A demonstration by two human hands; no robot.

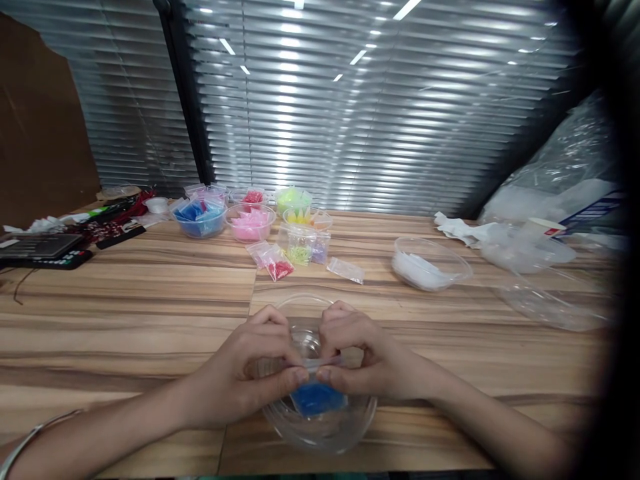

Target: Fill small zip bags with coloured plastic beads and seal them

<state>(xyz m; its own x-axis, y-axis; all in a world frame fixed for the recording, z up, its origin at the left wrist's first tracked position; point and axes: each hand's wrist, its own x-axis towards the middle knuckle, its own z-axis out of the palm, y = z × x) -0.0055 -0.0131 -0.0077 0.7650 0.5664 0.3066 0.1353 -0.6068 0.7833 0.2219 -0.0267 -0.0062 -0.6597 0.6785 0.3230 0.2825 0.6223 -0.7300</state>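
Both hands pinch the top edge of a small clear zip bag point(319, 400) with blue contents. My left hand point(260, 363) grips its left side between thumb and fingers, and my right hand point(361, 353) does the same on the right, with the thumbs close together. The bag hangs over a clear round plastic bowl point(320, 440). Within the bowl, behind the bag, sits a small clear round container point(306, 339), partly covered by the hands.
Behind the hands lie bags of red beads point(279, 269), a flat clear bag point(346, 270), and bowls of blue bags point(200, 223) and pink bags point(250, 225). A bowl of white bags point(423, 270) and clear lids point(550, 300) stand right; a black keyboard point(65, 260) lies left.
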